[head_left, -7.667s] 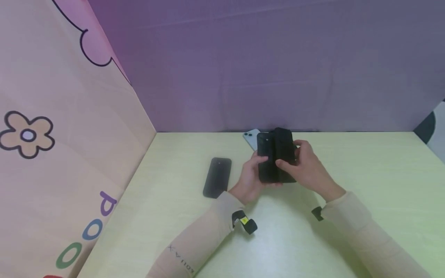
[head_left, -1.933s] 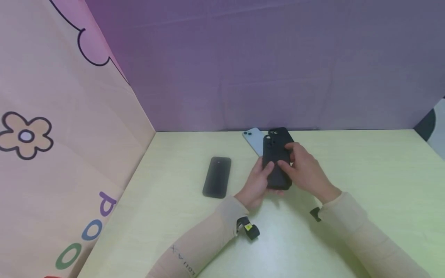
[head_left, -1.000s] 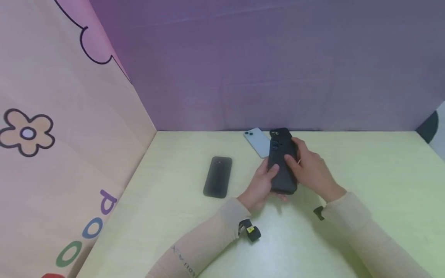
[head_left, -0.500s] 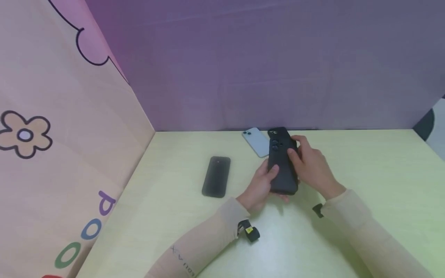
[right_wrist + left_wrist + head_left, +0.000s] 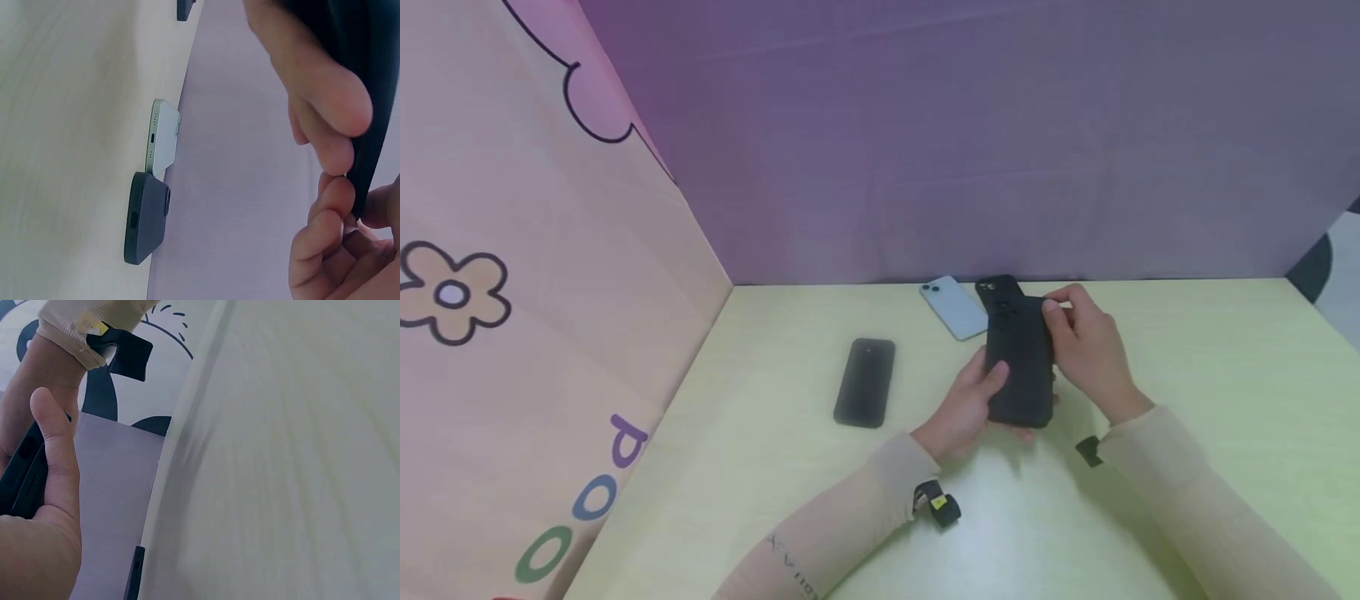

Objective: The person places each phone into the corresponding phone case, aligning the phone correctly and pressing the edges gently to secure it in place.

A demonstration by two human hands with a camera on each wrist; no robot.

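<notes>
My left hand point(image 5: 966, 408) grips a black phone in a black case point(image 5: 1021, 367) from its left and lower side, thumb on the back, fingers underneath. My right hand point(image 5: 1090, 350) pinches its upper right corner between thumb and fingers. The back, with camera openings at the top, faces me. In the left wrist view, the held black phone and case point(image 5: 22, 469) show two dark layered edges beside the left thumb point(image 5: 56, 444). In the right wrist view, the right fingers point(image 5: 325, 237) meet the case's dark corner; the face underneath is hidden from the head view.
A light blue phone point(image 5: 955, 308) lies at the table's back edge, beside a black-cased phone point(image 5: 997, 286) partly covered by the held one. Farther left on the pale table point(image 5: 775, 467) lies another dark phone point(image 5: 865, 383). A purple cloth wall point(image 5: 1000, 142) stands behind.
Two dark slabs held side by side earlier are now stacked together. They have moved slightly right and nearer me. My right hand has slid up from the side to the upper right corner.
</notes>
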